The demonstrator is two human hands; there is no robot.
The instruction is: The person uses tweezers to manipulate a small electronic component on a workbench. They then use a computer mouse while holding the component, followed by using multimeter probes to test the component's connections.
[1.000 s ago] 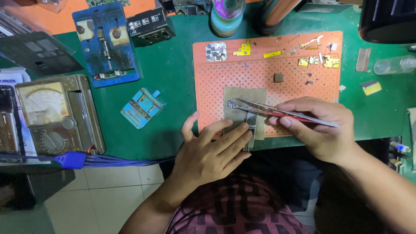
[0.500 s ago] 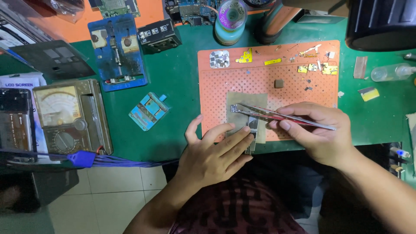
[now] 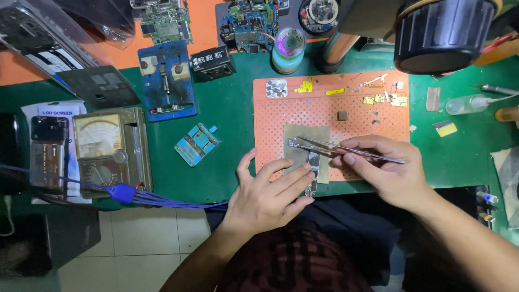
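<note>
My right hand (image 3: pixel 386 170) pinches a pair of metal tweezers (image 3: pixel 335 148) whose tips point left over a grey pad (image 3: pixel 305 138) on the orange perforated mat (image 3: pixel 281 116). My left hand (image 3: pixel 267 194) rests flat at the mat's front edge, fingers pressing on a narrow dark circuit strip (image 3: pixel 313 167) that lies on the pad. The tweezer tips hover just above that strip's far end.
An analog multimeter (image 3: pixel 111 148) with blue leads (image 3: pixel 162 200) sits at left. Blue board holders (image 3: pixel 165 81) (image 3: pixel 197 143), loose circuit boards (image 3: pixel 251 24), a solder spool (image 3: pixel 289 46) and a black microscope head (image 3: pixel 440 32) crowd the back. A small bottle (image 3: pixel 467 104) lies at right.
The view has shifted, so everything appears a little lower in frame. Both hands keep their pose, with the tweezers still over the strip.
</note>
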